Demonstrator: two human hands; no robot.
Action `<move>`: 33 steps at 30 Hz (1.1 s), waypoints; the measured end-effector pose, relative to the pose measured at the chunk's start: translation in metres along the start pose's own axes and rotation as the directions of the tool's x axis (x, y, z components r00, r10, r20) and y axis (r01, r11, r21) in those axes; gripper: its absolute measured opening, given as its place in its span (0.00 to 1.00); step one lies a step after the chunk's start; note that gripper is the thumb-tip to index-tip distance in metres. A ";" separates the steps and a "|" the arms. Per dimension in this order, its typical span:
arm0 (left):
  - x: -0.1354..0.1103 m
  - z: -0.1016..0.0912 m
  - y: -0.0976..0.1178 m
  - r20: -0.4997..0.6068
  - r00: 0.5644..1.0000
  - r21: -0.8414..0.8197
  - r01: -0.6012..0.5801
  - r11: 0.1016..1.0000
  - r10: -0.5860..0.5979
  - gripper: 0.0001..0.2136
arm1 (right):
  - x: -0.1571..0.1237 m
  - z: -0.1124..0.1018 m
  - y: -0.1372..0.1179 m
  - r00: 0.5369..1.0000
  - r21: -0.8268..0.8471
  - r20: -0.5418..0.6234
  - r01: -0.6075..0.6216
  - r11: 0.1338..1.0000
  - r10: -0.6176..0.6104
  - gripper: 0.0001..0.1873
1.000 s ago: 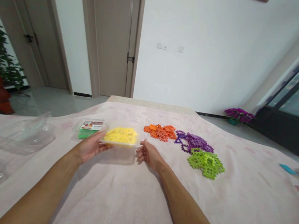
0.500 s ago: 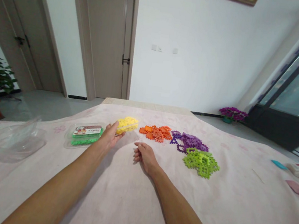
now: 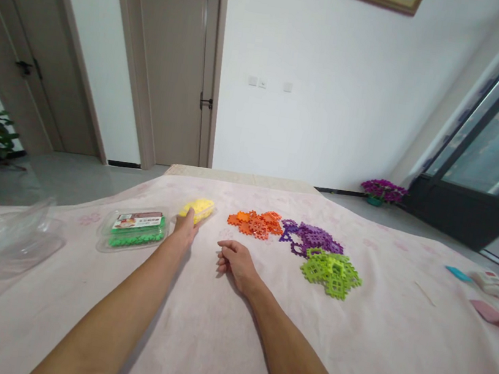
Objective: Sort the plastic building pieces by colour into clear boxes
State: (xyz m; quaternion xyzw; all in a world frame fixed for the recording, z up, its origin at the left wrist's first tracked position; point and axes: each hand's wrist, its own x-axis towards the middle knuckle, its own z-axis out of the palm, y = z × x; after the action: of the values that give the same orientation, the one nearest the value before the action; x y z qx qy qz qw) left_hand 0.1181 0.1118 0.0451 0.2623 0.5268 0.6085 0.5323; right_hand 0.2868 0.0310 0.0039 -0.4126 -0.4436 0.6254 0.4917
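Observation:
My left hand (image 3: 185,230) grips the near end of a clear plastic box of yellow pieces (image 3: 202,208), low over the cloth or on it; I cannot tell which. Just left of that hand lies a closed clear box with green pieces (image 3: 137,234) and a printed label. My right hand (image 3: 237,262) rests on the cloth with its fingers loosely curled and nothing visible in them. Beyond it is a pile of orange lattice pieces (image 3: 256,223). Purple pieces (image 3: 316,238) lie to the right of these, and light green pieces (image 3: 332,274) sit nearer to me, touching the purple pile.
Clear empty plastic containers (image 3: 13,247) stand at the left edge. On the right are a blue item (image 3: 458,274), a white packet (image 3: 491,283), a pink cloth (image 3: 495,315) and a thin stick (image 3: 424,293). A pale pink cloth (image 3: 192,327) covers the table.
My left hand has brought the yellow box a little left and lower, closer to the green box. My right hand has stayed in nearly the same place. The view has shifted slightly.

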 end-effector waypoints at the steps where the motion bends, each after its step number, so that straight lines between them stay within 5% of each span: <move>1: -0.003 -0.001 -0.001 -0.022 1.000 0.025 0.003 1.000 -0.003 0.19 | 0.000 0.000 0.000 1.000 -0.004 -0.007 0.006 1.000 -0.006 0.14; 4: -0.024 -0.008 -0.002 -0.030 0.999 0.098 0.015 0.995 -0.012 0.18 | -0.001 0.002 -0.001 0.999 -0.027 -0.022 0.026 0.999 -0.027 0.15; 8: -0.069 -0.028 0.004 0.105 0.991 0.214 -0.099 0.972 0.078 0.14 | -0.004 0.004 -0.002 0.998 -0.060 -0.004 0.065 0.996 -0.065 0.15; 14: -0.114 -0.105 0.048 0.174 0.906 0.453 -0.421 0.786 0.385 0.17 | -0.009 0.005 -0.001 0.995 -0.106 0.014 0.104 0.989 -0.103 0.17; 16: -0.115 -0.142 0.064 0.217 0.792 0.810 -0.472 0.347 0.570 0.21 | -0.011 0.006 0.000 0.994 -0.126 0.034 0.111 0.986 -0.108 0.17; 18: -0.112 -0.177 0.075 0.221 0.744 0.954 -0.298 0.017 0.631 0.24 | -0.016 0.007 0.001 0.992 -0.157 0.054 0.123 0.980 -0.116 0.17; 21: -0.105 -0.216 0.083 0.128 0.783 0.980 -0.005 -0.201 0.608 0.25 | -0.025 0.009 0.001 0.987 -0.222 0.067 0.156 0.963 -0.144 0.16; 25: -0.100 -0.241 0.080 0.015 0.817 0.974 0.118 -0.193 0.576 0.19 | -0.036 0.009 0.002 0.981 -0.269 0.055 0.196 0.943 -0.188 0.16; 33: -0.086 -0.255 0.069 -0.074 0.795 0.962 0.217 -0.168 0.602 0.16 | -0.037 0.008 0.004 0.977 -0.254 0.019 0.212 0.944 -0.214 0.15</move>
State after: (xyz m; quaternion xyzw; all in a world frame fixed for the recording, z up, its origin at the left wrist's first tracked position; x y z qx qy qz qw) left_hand -0.1068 -0.0513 0.0509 0.4703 0.8643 0.1217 -0.1299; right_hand 0.2850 -0.0068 0.0046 -0.4249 -0.5599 0.5045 0.5014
